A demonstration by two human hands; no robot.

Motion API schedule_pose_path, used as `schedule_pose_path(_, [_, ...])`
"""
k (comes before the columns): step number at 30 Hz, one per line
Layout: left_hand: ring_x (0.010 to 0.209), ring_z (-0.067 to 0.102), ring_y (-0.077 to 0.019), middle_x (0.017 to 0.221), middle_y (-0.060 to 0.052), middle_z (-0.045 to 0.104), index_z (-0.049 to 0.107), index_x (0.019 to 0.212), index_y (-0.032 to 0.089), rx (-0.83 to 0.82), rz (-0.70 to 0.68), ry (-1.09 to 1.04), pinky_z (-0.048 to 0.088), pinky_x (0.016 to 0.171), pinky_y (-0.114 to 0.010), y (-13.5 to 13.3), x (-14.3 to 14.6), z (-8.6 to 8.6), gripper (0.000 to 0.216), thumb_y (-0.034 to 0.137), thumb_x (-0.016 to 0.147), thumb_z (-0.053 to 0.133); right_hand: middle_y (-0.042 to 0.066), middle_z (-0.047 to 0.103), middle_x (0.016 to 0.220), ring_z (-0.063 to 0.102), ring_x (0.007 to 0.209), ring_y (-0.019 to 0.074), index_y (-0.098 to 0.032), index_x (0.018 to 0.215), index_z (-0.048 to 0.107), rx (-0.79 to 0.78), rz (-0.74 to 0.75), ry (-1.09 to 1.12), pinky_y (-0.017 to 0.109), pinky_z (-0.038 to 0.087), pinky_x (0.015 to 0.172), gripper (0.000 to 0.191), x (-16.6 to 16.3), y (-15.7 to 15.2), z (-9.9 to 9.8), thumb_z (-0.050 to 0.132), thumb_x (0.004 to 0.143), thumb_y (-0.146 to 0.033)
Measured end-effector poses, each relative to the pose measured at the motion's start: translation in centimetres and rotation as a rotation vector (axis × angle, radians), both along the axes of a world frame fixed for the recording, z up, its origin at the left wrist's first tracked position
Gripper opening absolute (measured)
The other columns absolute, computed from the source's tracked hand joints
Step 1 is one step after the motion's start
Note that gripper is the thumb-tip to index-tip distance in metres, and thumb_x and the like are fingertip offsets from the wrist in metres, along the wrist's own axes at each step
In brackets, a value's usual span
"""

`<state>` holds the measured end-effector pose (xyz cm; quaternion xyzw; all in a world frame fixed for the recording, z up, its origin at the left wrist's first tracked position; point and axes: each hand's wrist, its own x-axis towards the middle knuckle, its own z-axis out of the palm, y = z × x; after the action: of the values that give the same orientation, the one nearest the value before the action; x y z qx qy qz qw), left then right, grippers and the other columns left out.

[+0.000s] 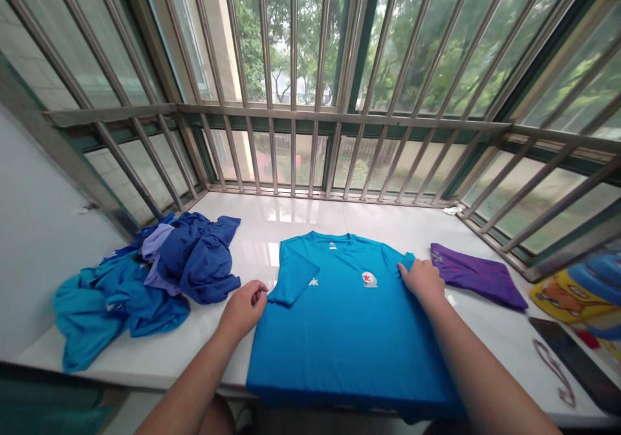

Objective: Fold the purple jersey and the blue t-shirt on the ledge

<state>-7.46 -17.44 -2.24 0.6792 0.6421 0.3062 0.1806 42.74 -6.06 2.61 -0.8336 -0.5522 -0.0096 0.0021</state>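
Note:
A blue T-shirt (349, 338) lies face up on the white ledge, its collar toward the window and its hem hanging over the front edge. It bears a round red-and-white badge and a small white logo. Its left sleeve is folded inward over the chest. Beside that sleeve, my left hand (245, 307) is closed, thumb and fingertips at the shirt's left edge; the exact grip is partly hidden. My right hand (424, 283) pinches the right sleeve, bunching its end up between the fingers.
A rumpled pile of blue and lilac clothes (198, 260) lies at left. On the right are a folded purple garment (473, 276), a dark phone (577, 357), a looped cord (553, 370) and a yellow-and-blue container (577, 289). Metal window bars (339, 118) enclose the ledge.

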Motion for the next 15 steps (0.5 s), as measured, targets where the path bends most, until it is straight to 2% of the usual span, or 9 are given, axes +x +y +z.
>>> schedule_pose_path(5, [0.068,0.065,-0.0201,0.073,0.001,0.07,0.071,0.093,0.025,-0.046,0.054,-0.038,0.044,0.067,-0.031,-0.1,-0.3,0.1,0.027,0.041,0.094,0.051,0.025,0.066,0.135,0.065,0.124,0.0392,-0.008,0.143,0.064,0.177,-0.022,0.03,0.049,0.054,0.098,0.058,0.4,-1.3,-3.0,0.046,0.109,-0.052])
schedule_pose_path(9, [0.07,0.069,-0.022,0.073,0.0,0.073,0.075,0.093,0.024,-0.079,0.132,-0.052,0.048,0.066,-0.031,0.8,-0.6,0.7,0.033,0.045,0.094,0.049,0.025,0.067,0.132,0.065,0.123,0.0396,-0.009,0.142,0.064,0.218,-0.044,0.071,0.048,0.053,0.097,0.055,0.4,-1.4,-3.5,0.048,0.108,-0.049])
schedule_pose_path(12, [0.075,0.073,-0.024,0.082,-0.004,0.078,0.077,0.1,0.023,-0.109,0.227,0.034,0.052,0.067,-0.032,3.0,0.1,1.4,0.033,0.038,0.096,0.047,0.024,0.067,0.132,0.065,0.122,0.0387,-0.01,0.139,0.065,0.23,-0.035,0.082,0.047,0.053,0.097,0.05,0.5,-1.3,-3.4,0.047,0.108,-0.045])
schedule_pose_path(15, [0.093,0.077,-0.0267,0.103,-0.011,0.082,0.077,0.11,0.02,-0.087,0.255,0.103,0.058,0.084,-0.037,6.4,2.3,2.1,0.037,0.027,0.097,0.043,0.024,0.068,0.131,0.066,0.12,0.0382,-0.01,0.138,0.065,0.241,-0.042,0.086,0.048,0.053,0.097,0.048,0.5,-1.3,-3.3,0.047,0.107,-0.042])
